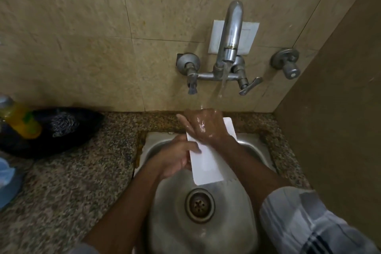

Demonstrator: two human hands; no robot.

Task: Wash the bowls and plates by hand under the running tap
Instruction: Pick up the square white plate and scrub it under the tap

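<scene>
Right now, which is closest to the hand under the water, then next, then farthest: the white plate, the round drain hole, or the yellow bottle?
From the right hand:
1. White rectangular plate: touching, directly beneath the hand.
2. Round metal drain: lower down, in the sink's middle.
3. Yellow plastic bottle: far left, on the speckled counter.

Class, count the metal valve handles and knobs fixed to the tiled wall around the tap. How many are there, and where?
3: a left lever handle on the mixer, a right lever handle on the mixer, and a separate round knob farther right. None appear hidden.
</scene>
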